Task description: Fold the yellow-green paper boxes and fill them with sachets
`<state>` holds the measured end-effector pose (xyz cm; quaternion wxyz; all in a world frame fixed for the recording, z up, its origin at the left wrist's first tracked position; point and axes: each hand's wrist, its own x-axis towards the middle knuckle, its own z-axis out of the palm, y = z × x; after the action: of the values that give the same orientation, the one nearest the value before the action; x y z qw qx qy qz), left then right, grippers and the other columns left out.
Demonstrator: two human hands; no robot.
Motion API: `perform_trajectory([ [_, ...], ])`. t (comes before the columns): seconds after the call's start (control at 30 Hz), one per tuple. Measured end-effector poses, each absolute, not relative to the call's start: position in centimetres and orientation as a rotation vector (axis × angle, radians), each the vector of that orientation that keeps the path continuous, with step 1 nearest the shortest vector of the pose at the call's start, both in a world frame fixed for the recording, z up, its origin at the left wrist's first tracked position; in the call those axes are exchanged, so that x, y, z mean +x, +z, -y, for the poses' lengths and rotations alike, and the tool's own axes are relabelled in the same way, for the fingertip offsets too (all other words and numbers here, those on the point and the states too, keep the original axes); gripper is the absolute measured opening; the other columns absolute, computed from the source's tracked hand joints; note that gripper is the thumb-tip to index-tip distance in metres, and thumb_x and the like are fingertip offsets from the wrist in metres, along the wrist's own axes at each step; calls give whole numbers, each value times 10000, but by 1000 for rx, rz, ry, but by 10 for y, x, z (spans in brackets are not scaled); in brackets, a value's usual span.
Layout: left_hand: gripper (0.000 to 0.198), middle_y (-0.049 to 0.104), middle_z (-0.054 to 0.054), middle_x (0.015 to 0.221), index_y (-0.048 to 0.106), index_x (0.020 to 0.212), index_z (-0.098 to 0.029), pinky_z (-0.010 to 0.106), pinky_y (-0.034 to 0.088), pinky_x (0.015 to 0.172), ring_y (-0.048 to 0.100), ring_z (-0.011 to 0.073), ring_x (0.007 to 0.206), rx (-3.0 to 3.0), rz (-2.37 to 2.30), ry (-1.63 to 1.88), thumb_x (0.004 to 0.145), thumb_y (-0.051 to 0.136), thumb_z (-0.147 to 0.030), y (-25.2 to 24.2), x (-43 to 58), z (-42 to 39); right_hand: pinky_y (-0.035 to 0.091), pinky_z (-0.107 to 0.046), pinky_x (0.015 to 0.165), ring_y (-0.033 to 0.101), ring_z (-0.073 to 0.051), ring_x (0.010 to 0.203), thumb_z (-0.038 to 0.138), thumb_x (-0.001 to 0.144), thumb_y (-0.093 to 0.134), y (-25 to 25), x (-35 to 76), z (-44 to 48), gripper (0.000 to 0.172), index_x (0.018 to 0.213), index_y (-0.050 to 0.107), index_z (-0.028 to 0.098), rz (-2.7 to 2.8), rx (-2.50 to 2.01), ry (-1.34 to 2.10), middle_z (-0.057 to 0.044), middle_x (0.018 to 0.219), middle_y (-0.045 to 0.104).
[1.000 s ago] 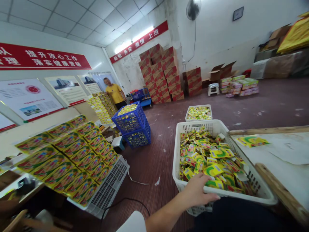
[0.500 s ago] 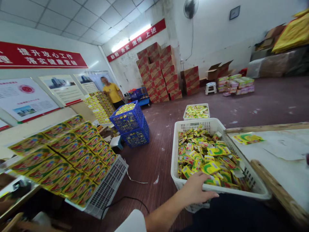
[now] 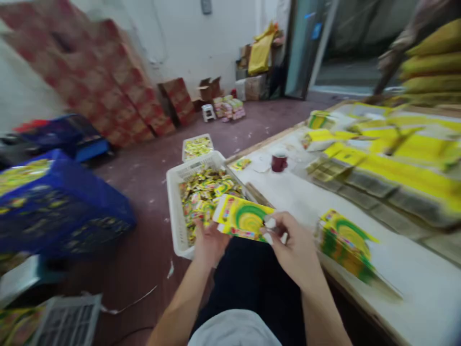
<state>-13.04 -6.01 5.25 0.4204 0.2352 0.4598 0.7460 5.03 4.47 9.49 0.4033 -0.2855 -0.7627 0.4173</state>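
Note:
Both of my hands hold a flat yellow and green carton [image 3: 243, 218] over my lap. My left hand [image 3: 209, 242] supports it from below at its left end, fingers hidden under it. My right hand [image 3: 290, 245] pinches its right edge. Just beyond the carton stands a white basket [image 3: 173, 211] full of small yellow and green sachets [image 3: 203, 192]. A stack of the same flat cartons [image 3: 344, 247] lies on the white table [image 3: 425, 288] to my right.
A second white basket of sachets [image 3: 196, 144] sits behind the first. Blue crates [image 3: 54, 206] stand at the left, red-brown boxes [image 3: 104, 91] against the wall. A dark red cup [image 3: 279, 162] and rows of yellow packs [image 3: 389, 163] are on the table. The view is blurred.
The view has swung right toward the table. My left hand left the basket rim. Both hands now hold a flat carton, and my right hand has come into view.

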Motion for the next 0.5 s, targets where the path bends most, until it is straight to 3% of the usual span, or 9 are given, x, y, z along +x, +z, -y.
perform_trajectory([
  [0.07,864,630,112,1342,706,1083,-212,455,442,1041,514,306,1308,493,-979,2036,726,335,-906,74,-135,58,476,-228,563,541,-107,585,293,872,644,101,64,-49,123,848,589,186,1842,-786,1047,39,688,580],
  [0.2,820,624,127,1352,721,1044,-194,462,379,1105,448,305,1371,375,-773,2208,774,336,-865,98,-126,60,436,-223,556,516,-111,593,278,854,640,114,60,-46,102,861,568,206,1730,-789,1045,31,726,578],
  [0.33,844,667,128,1279,725,1027,-194,492,349,1118,478,333,1336,353,-751,2136,686,426,-905,88,-113,51,445,-220,555,520,-118,591,309,860,623,106,53,-44,109,857,571,213,1855,-696,1131,25,719,586],
  [0.5,886,608,125,1362,687,1145,-235,523,399,1052,447,379,1344,381,-860,2174,578,560,-903,64,-89,46,464,-219,514,545,-134,544,435,838,625,67,58,-47,220,871,603,219,1906,-871,1090,23,661,600],
])
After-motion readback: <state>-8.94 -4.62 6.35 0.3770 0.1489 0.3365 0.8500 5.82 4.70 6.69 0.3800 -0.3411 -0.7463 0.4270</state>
